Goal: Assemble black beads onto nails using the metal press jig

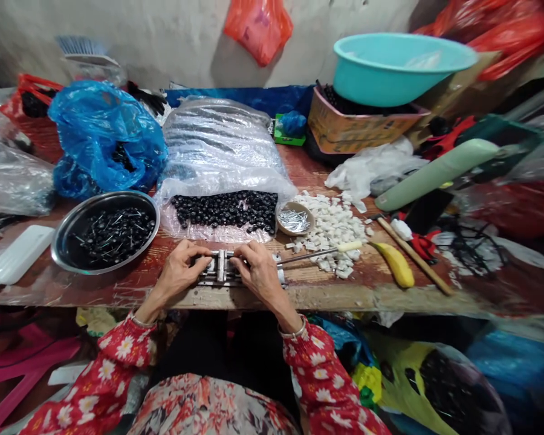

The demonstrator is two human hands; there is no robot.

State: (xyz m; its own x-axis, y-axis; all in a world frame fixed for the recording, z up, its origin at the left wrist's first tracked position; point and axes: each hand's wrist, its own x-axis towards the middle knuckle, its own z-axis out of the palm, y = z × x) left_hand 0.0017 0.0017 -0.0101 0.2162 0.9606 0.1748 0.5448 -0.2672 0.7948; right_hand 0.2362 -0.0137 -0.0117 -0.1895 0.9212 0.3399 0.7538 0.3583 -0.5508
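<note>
"So, what's on your remote screen?"

"I have a small metal jig (220, 267) held at the front edge of a wooden workbench (344, 291), directly below the head camera."

"How's the grip?"

"Clenched, as far as I can see. The left hand (179, 272) and right hand (259, 275) curl their fingers over the jig from either side, grasping it."

"And the pose?"

"Both forearms angle inward from red floral sleeves (118, 356), with wrists low and a thin bangle on each."

"What makes for good work at this step?"

"My judgement: even pressure from both hands, wrists kept low, and the jig held square on the bench."

"What's around it?"

"To the left is a steel bowl (104, 196) of pin-like black pieces. Ahead, a clear plastic bag (222, 139) spills black beads (224, 211). Farther right are a small dish (295, 234) of pins and a heap of white cubes (330, 226). A pale-handled awl (349, 246) lies just beside the right hand, its shaft pointing toward the jig."
</note>
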